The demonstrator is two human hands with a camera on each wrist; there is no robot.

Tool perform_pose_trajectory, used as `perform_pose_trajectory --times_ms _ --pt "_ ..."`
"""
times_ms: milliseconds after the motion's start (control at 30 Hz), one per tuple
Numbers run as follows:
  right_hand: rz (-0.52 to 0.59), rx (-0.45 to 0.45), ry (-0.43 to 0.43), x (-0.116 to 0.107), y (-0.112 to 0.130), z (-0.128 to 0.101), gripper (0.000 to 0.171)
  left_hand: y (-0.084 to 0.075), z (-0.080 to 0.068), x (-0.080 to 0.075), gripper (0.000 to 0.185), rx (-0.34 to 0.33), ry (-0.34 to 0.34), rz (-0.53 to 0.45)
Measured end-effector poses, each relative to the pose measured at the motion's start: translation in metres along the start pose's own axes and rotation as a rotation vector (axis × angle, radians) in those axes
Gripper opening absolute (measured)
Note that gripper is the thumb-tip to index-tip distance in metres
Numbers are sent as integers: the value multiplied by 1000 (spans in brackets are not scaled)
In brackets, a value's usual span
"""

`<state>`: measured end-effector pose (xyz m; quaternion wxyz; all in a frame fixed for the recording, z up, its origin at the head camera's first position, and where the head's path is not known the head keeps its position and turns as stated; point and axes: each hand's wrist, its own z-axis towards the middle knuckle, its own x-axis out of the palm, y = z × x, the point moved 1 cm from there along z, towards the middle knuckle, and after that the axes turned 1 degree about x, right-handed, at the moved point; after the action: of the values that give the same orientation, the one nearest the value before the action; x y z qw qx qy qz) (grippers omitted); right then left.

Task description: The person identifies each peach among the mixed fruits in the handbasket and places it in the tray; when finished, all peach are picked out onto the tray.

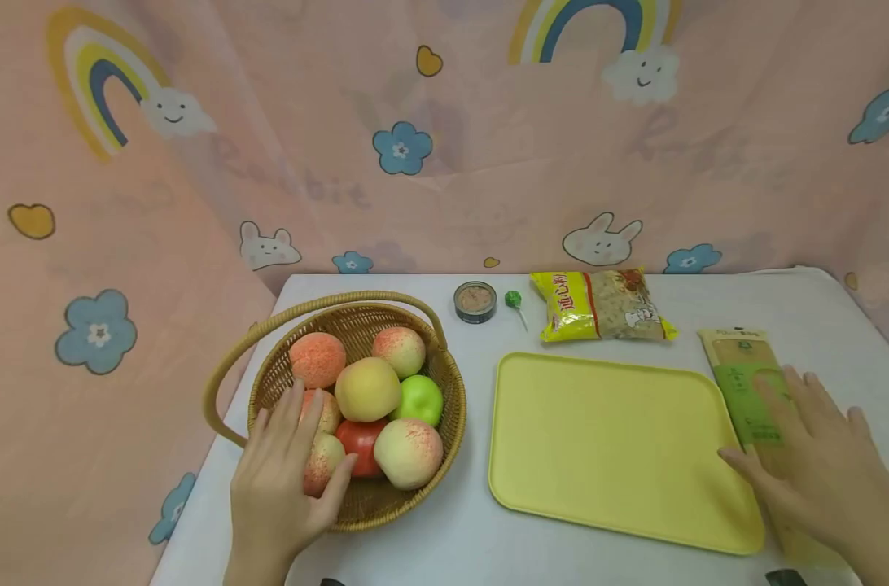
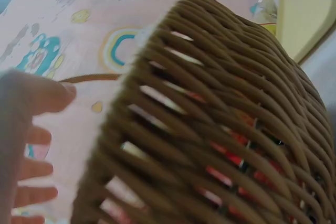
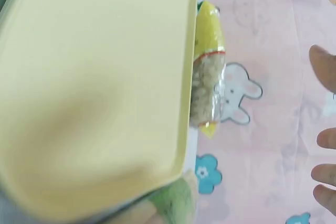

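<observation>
Basket [image 1: 364, 509] of woven wicker, standing on the white-covered desk [image 1: 459, 553] just left of the yellow tray [image 1: 620, 448]; round fruit [image 1: 367, 389] is piled inside, the raised wall likely serving to stop it rolling. Its handle [image 1: 327, 299] leans back, leaving most of the fruit uncovered. The left hand [image 1: 279, 480], on the basket's side away from the tray, has its grip spread, fingers extended and nothing grasped; whether it touches basket or fruit cannot be told. The right hand [image 1: 818, 456] is over the tray's right edge, grip wide too, fingers apart and holding nothing, above a flat green-and-tan packet [image 1: 741, 366] lying along that edge. Beyond the tray, a pasta bag [image 1: 606, 305] lies flat, probably for steadiness; near the tray's far left corner are a lollipop [image 1: 514, 299] and a round tin [image 1: 475, 302]. Pink patterned cloth [image 1: 305, 122] hangs behind the tray.
</observation>
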<state>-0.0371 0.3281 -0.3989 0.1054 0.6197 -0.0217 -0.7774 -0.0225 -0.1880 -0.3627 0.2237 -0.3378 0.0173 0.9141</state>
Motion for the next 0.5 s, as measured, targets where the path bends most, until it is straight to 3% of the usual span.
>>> perform_pose_trajectory --times_ms 267,500 --pt "326 -150 1 4 38 20 90 0 -14 -19 56 -18 -251 -323" --pt "501 -254 46 3 90 40 89 2 -28 -38 48 -147 -477 -529"
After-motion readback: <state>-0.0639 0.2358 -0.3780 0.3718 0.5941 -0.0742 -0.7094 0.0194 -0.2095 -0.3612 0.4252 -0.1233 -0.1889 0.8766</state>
